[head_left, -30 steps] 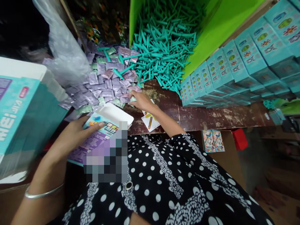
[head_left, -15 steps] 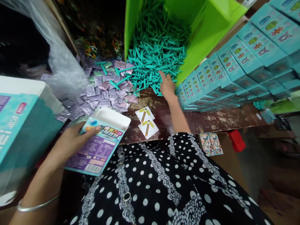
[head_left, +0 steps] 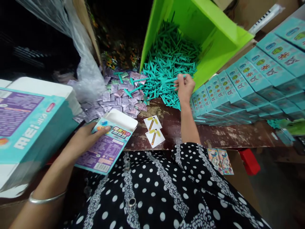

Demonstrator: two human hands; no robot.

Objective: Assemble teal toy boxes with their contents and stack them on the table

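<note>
My left hand (head_left: 91, 136) grips a flat teal-and-purple printed box (head_left: 105, 151), thumb on its front and fingers behind. The box's white top flap stands open. At the mouth of the lime-green bin (head_left: 214, 47), my right hand (head_left: 186, 87) is closed, and a teal plastic stick (head_left: 180, 76) shows at its fingertips. Beneath and around that hand lies a heap of similar teal plastic pieces (head_left: 164, 71), some of them T-shaped, spilling onto the table. Between my hands, two white cards (head_left: 155, 138) with pickaxe pictures lie on the table, one overlapping the other.
Small purple and pink sachets (head_left: 114, 98) are piled left of the bin, near crumpled clear plastic (head_left: 91, 79). A stack of flat boxes (head_left: 35, 127) stands at far left. Rows of filled-looking teal boxes (head_left: 250, 76) line the right. Below the table edge is a red object (head_left: 249, 161).
My right hand has gone from reaching into the teal pieces with fingers extended to being closed with one piece at its fingertips. The left hand still holds the box. The camera view has shifted.
</note>
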